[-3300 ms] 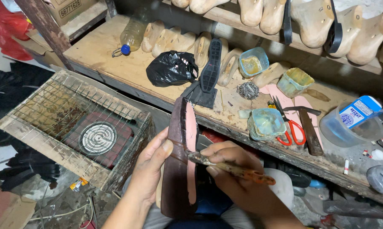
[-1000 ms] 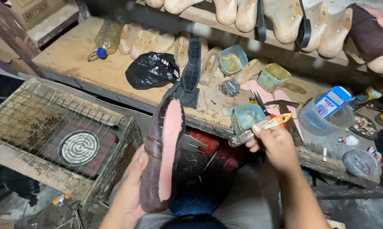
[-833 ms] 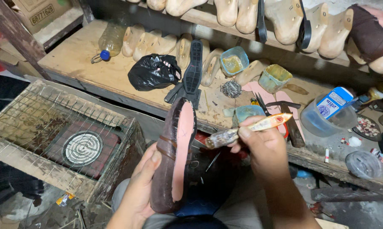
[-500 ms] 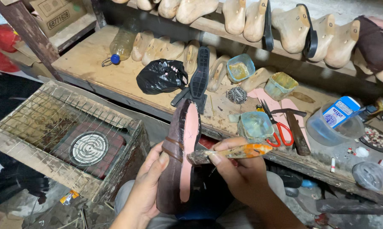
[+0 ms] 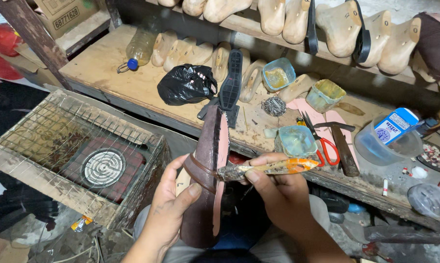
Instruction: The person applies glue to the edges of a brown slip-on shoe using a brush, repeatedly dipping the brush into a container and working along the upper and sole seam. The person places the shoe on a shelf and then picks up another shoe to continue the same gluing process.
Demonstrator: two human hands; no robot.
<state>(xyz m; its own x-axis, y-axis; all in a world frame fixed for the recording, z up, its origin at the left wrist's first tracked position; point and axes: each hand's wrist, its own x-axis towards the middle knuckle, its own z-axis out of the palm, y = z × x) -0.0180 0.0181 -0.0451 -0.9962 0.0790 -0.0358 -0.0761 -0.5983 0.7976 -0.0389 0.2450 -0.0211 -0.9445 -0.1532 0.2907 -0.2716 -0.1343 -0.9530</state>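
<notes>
I see L hand (image 5: 169, 214) fingers wrapped round the brown shoe (image 5: 206, 180), sole side tilted up for access, just in front of the bench (image 5: 122, 87). R hand (image 5: 283, 195) pinches the glue brush (image 5: 268, 169), tip touching sole.

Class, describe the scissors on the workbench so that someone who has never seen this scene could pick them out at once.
Start at the long wooden workbench that runs across the picture. Go to its right part, just past the square container above the right hand. The scissors lie flat there beside a dark-handled hammer, and their bright red loop handles set them apart from the other tools.
</notes>
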